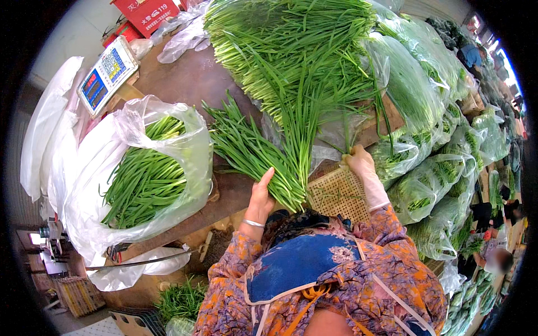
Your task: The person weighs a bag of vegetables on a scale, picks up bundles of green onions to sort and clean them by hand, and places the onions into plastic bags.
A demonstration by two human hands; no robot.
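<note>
My left hand point(261, 195), with a bracelet at the wrist, holds a bunch of garlic chives point(256, 147) near the stem ends, thumb on top. More long chives point(302, 138) stand upright against that bunch. My right hand point(357, 161) wears a pale glove and pinches a few thin green stalks above a woven basket point(336, 193). Beyond both hands lies a large heap of garlic chives point(294, 54). To the left, an open clear plastic bag point(195, 155) holds cut chives point(151, 185) on a digital scale, whose display panel point(108, 75) stands behind it.
Filled plastic bags of greens point(412, 84) are stacked along the right. White plastic bags point(54, 138) hang at the left edge. A red box point(147, 14) stands at the back. Loose greens point(180, 300) lie low at the left. Other people point(473, 54) are far off at right.
</note>
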